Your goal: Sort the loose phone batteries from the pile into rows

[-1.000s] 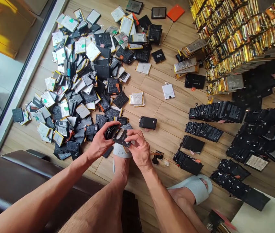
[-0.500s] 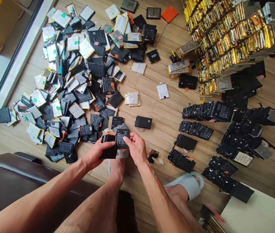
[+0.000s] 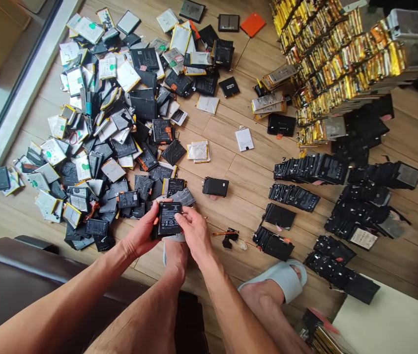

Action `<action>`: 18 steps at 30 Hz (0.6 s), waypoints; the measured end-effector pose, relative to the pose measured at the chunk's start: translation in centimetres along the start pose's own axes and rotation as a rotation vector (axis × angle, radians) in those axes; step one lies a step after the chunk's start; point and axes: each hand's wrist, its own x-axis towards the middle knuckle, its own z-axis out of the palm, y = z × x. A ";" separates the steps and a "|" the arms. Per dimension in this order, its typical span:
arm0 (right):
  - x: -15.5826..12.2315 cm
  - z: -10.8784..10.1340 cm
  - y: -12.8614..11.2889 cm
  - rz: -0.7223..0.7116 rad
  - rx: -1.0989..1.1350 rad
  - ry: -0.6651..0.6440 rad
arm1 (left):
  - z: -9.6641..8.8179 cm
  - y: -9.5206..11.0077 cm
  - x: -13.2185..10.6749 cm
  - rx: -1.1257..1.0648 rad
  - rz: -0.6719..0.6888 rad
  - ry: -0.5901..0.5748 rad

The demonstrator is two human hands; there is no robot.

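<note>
Both hands are engaged on a single item: a black pack (image 3: 168,222), flat and battery-like, held above the floor (image 3: 246,209) in front of the left foot (image 3: 176,248), its printed face upward. The left hand (image 3: 140,237) clasps the left edge; the right hand (image 3: 195,228) pinches the right edge, thumb on the printed face. Dark edges beneath suggest further packs in the same grip; their number cannot be told. On the left lies a loose heap (image 3: 122,130) of white, silver and black packs, overlapping and unaligned. On the right, gold-edged rows (image 3: 342,83) stand closely packed, and several black rows (image 3: 309,168) lie in aligned lines nearer the right foot (image 3: 293,275). Between the two areas are a short black stack (image 3: 215,187) and a white pack (image 3: 245,139), lying apart. Assessment: the ordering of packs appears well advanced, judging by the extent of the rows; the heap, the scattered pieces and the held pack appear outstanding. No proportion can be certified, as parts of the heap are hidden.
</note>
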 end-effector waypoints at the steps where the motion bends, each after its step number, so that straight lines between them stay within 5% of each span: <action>1: 0.1 -0.1 0.0 -0.020 -0.029 0.010 | 0.1 -0.1 0.0 0.012 0.008 -0.007; 12: 0.6 -1.3 -0.2 0.003 -0.052 0.143 | 1.5 -1.0 0.5 -0.010 0.019 -0.046; 15: 1.2 -3.7 -1.5 -0.053 0.056 0.119 | 2.2 -0.7 0.5 -0.024 0.022 -0.044; 18: 2.8 -8.1 -3.8 -0.207 -0.132 0.196 | 2.6 -0.4 0.5 -0.008 0.000 -0.046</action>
